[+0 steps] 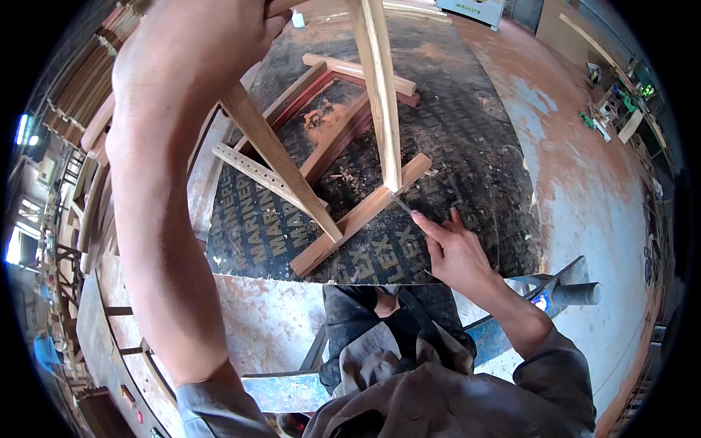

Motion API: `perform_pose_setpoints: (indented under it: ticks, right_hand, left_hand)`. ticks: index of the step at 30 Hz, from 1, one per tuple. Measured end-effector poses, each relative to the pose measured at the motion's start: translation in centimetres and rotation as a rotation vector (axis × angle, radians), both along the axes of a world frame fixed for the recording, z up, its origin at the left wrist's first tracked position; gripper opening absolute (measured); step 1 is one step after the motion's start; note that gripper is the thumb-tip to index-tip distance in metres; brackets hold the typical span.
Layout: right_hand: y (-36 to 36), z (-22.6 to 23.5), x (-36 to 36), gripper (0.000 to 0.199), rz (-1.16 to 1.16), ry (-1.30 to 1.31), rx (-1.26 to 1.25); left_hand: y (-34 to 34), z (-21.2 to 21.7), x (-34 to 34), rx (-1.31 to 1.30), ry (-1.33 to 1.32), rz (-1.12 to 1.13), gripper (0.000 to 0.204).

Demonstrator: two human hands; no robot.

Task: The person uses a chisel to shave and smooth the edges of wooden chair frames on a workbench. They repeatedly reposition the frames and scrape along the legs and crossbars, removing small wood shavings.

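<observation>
A wooden frame stands tilted on the black board (467, 139). Its pale upright leg (380, 95) and a darker slanting leg (281, 157) both meet a short crossbar (365, 212) lying near the board's front edge. High at the upper left, my left hand (234, 33) is closed on the frame's upper part; most of its fingers are hidden or cut off by the picture's edge. My right hand (460, 252) holds a thin metal blade (401, 203), index finger stretched along it. The blade's tip touches the joint where the upright leg meets the crossbar.
Behind the frame, more joined wooden pieces (332, 146) lie on the board among sawdust and shavings. A strip with holes (255, 171) rests beside the slanting leg. Timber is stacked (91, 66) at the left. A small white bottle (297, 19) stands at the far edge.
</observation>
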State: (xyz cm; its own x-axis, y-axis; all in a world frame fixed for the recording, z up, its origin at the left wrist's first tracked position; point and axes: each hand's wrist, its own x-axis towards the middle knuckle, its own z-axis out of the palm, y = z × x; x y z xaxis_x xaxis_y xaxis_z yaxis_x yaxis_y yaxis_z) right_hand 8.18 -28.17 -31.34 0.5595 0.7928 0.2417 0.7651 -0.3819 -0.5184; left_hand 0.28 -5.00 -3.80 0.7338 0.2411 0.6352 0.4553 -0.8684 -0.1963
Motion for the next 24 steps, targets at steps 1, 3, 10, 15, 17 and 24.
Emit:
perform_pose_setpoints:
  ticks: [1,3,10,15,17,24]
  right_hand:
    - [-0.1,0.0,-0.1,0.051,-0.005,-0.011,-0.038]
    - [0.8,-0.3,0.3,0.054,-0.05,0.016,-0.051]
    - [0.5,-0.3,0.8,0.048,0.018,-0.005,-0.08]
    - [0.2,-1.0,0.8,0.05,-0.009,0.006,-0.088]
    - [0.5,-1.1,0.9,0.049,-0.009,-0.029,-0.074]
    - [3.9,0.7,-0.4,0.06,0.0,0.056,-0.107]
  left_hand:
    - [-1.4,1.6,0.5,-0.158,0.053,0.093,0.018]
    - [-1.2,0.7,0.3,-0.07,0.055,0.024,0.016]
    - [0.2,0.2,-0.3,0.017,0.013,-0.098,0.015]
    - [0.3,-0.9,0.5,0.074,0.018,-0.132,0.016]
    - [0.2,0.2,0.2,-0.028,0.049,-0.146,0.016]
    - [5.4,0.9,1.4,-0.019,0.154,-0.077,0.023]
